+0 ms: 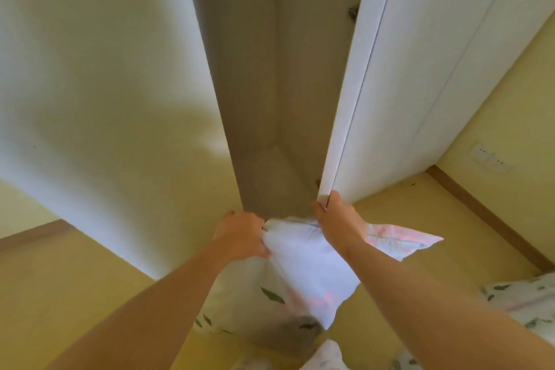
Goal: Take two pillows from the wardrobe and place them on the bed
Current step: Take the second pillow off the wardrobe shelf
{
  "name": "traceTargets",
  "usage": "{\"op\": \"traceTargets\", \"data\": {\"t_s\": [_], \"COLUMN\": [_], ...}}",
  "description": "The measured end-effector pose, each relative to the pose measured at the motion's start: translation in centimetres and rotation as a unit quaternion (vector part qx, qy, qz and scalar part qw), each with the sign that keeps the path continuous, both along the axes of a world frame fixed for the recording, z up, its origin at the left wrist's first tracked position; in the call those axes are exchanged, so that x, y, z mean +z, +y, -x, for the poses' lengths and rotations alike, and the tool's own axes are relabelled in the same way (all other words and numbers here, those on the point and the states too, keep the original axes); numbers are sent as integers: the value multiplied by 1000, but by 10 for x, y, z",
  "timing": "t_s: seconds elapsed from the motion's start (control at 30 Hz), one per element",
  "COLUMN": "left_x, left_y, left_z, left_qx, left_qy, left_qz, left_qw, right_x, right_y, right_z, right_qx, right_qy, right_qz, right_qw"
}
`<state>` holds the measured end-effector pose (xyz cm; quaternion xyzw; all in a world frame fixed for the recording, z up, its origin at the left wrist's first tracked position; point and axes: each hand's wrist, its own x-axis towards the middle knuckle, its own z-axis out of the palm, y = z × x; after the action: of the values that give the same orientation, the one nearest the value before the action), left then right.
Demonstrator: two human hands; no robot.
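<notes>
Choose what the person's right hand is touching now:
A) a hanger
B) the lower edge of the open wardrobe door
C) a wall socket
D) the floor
B: the right hand wraps the bottom corner of the open wardrobe door, while the left hand grips the pillow.

The wardrobe [270, 84] stood in front with one door [105, 99] on the left and one door [390, 69] on the right, and below its gap the left hand [240, 234] held a pillow [306, 264] while the right hand [333, 213] touched the right door's edge.
</notes>
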<state>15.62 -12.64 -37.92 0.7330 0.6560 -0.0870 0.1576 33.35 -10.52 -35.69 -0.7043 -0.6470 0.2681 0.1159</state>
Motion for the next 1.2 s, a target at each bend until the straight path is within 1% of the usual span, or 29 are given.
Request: {"op": "traceTargets", "data": {"t_s": [0.1, 0.17, 0.27, 0.33, 0.47, 0.53, 0.6, 0.67, 0.77, 0.8, 0.9, 0.97, 1.07, 1.2], "left_x": [10, 15, 29, 42, 70, 83, 93, 98, 100, 101, 105, 107, 108, 107], "left_y": [-4, -7, -10, -8, 5, 11, 16, 20, 27, 30, 39, 45, 52, 62], "left_z": [28, 45, 70, 85, 112, 119, 122, 123, 124, 126, 132, 138, 140, 137], "left_qx": [23, 43, 97, 135, 192, 201, 204, 208, 219, 225, 257, 282, 308, 325], "left_qy": [-5, -20, -68, -92, -118, -112, -97, -85, -76, -76, -82, -96, -119, -134], "left_qz": [-15, -24, -46, -67, -135, -152, -171, -191, -206, -212, -229, -234, -242, -243], "left_qw": [1000, 999, 992, 984, 965, 961, 959, 956, 951, 948, 935, 925, 912, 904], "right_x": [10, 18, 36, 53, 79, 81, 82, 85, 94, 98, 103, 103, 103, 105], "right_y": [4, 8, 20, 31, 55, 61, 64, 70, 83, 88, 102, 110, 124, 136], "right_z": [34, 56, 88, 106, 129, 135, 137, 138, 145, 149, 156, 159, 163, 168], "right_qx": [53, 71, 136, 165, 166, 166, 170, 182, 205, 206, 192, 184, 198, 206], "right_qy": [16, 49, 110, 131, 165, 198, 211, 190, 123, 114, 126, 118, 90, 104], "right_qz": [-30, -85, -203, -241, -239, -242, -241, -229, -211, -213, -221, -212, -194, -175], "right_qw": [998, 993, 963, 947, 942, 935, 932, 937, 948, 948, 948, 952, 957, 957]}}
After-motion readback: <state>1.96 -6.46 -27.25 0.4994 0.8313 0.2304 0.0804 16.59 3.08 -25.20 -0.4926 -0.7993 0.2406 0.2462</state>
